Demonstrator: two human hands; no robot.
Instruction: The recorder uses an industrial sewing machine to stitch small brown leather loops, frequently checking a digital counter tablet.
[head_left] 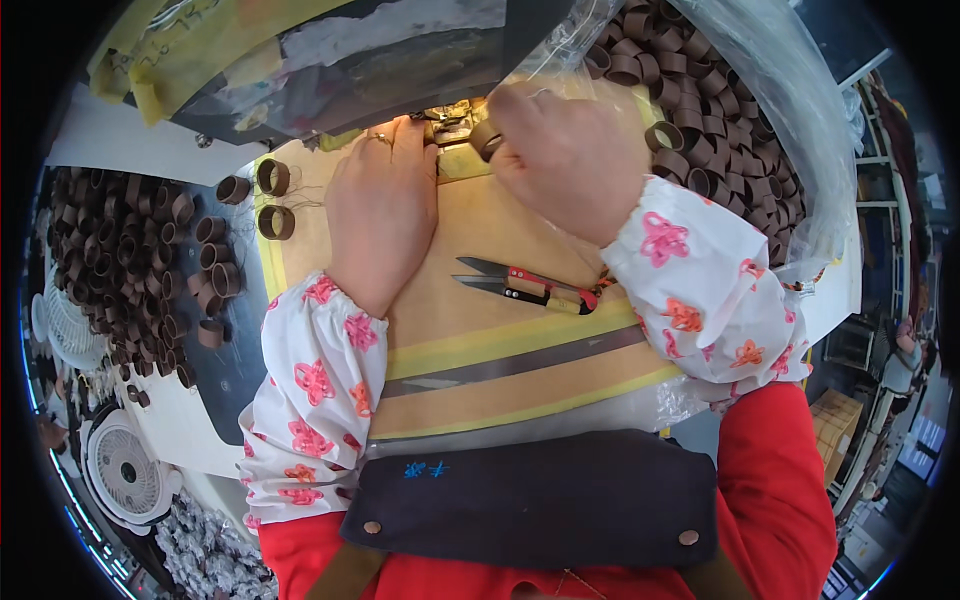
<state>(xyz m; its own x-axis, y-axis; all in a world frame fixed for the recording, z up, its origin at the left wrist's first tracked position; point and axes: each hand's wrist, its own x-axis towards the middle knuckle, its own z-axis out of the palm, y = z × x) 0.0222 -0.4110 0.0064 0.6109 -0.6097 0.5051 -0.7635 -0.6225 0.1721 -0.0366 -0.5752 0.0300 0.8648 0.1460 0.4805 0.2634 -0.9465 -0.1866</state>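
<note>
Workshop, production-type. Short brown cylindrical rings (pixel 125 270) heaped in bulk on the left, more in a clear plastic bag (pixel 832 150) on the right. Lit metal machine part (pixel 455 128) at a tan, yellow-taped desk (pixel 480 225). Red-and-black metal snips (pixel 525 285), round white plastic fan (pixel 127 467), white floral fabric sleeve covers (pixel 310 400).

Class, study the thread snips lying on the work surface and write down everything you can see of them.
The thread snips have two slim, pointed grey blades, metallic in look, and handle arms in red and black, with small pale dots near the blades. They lie flat on the tan work surface, blades parted, tips toward the picture's left. Their handle end is near the white flowered right sleeve. Neither hand touches them.
</note>
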